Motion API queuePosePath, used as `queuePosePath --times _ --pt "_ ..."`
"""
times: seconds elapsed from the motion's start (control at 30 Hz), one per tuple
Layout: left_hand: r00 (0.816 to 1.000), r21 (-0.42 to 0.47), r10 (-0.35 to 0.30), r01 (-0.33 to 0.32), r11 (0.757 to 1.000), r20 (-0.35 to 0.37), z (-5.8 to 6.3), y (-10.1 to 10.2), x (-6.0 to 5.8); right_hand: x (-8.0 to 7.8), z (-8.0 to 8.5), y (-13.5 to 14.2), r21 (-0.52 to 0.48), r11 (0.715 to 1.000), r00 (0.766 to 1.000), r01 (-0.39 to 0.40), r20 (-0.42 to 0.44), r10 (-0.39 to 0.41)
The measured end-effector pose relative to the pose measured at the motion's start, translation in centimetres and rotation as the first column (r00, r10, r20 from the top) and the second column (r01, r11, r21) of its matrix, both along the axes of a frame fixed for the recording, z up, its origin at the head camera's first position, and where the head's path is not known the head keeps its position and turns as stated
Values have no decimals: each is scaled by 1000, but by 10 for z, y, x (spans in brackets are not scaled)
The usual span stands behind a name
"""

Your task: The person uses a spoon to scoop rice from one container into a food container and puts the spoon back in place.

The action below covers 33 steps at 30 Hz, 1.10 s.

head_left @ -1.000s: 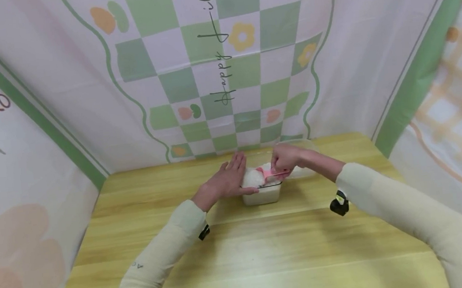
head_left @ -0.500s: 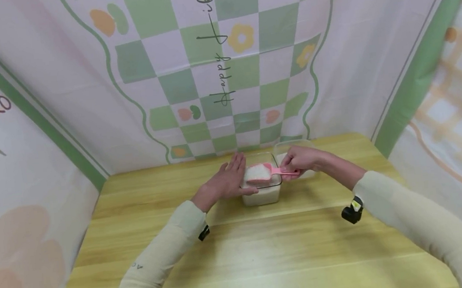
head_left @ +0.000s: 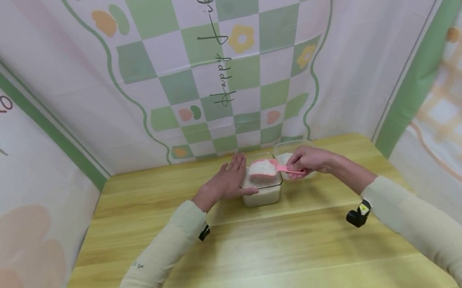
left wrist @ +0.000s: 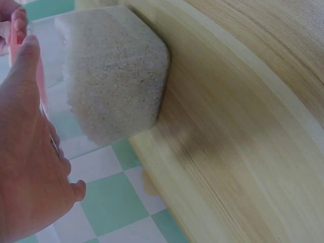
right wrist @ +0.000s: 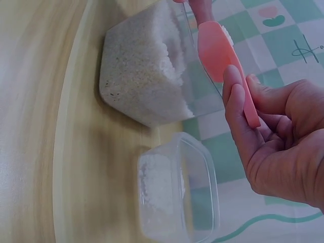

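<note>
A pink scoop point(head_left: 282, 168) heaped with white rice hangs over a clear square container point(head_left: 262, 199) of rice. My right hand point(head_left: 309, 159) pinches the scoop's handle between thumb and fingers, as the right wrist view also shows. Against the left side of the container lies my left hand point(head_left: 228, 180), fingers extended along it and thumb across the front rim. Through the clear wall, the rice point(left wrist: 119, 71) shows a sloping, uneven top in the left wrist view. Just right of it stands a smaller clear plastic tub point(right wrist: 178, 167), with white grains point(right wrist: 156, 182) in its bottom.
The wooden table point(head_left: 241, 254) reaches from the containers toward the person. Right behind them hangs a checkered curtain point(head_left: 245, 73) along the table's back edge, with more fabric at both sides.
My right hand has lifted the loaded scoop up out of the rice and moved slightly right, leveling it above the container. The left hand has stayed put.
</note>
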<state>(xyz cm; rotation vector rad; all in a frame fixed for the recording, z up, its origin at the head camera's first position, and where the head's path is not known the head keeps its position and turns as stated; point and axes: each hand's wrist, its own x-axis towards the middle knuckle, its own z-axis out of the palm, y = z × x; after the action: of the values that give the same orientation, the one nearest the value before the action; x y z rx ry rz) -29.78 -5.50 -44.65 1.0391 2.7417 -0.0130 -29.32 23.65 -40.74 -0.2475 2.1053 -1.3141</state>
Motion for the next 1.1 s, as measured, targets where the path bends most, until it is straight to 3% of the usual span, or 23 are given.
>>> queuePosePath --times 0.7,1.1 --pt "1000 10 -4 4 1000 -1 1 0 0 9 12 23 -60 995 997 83 -1 -83" --pt "1000 23 3 -3 1000 12 2 -2 2 11 7 50 -88 987 991 134 15 -134"
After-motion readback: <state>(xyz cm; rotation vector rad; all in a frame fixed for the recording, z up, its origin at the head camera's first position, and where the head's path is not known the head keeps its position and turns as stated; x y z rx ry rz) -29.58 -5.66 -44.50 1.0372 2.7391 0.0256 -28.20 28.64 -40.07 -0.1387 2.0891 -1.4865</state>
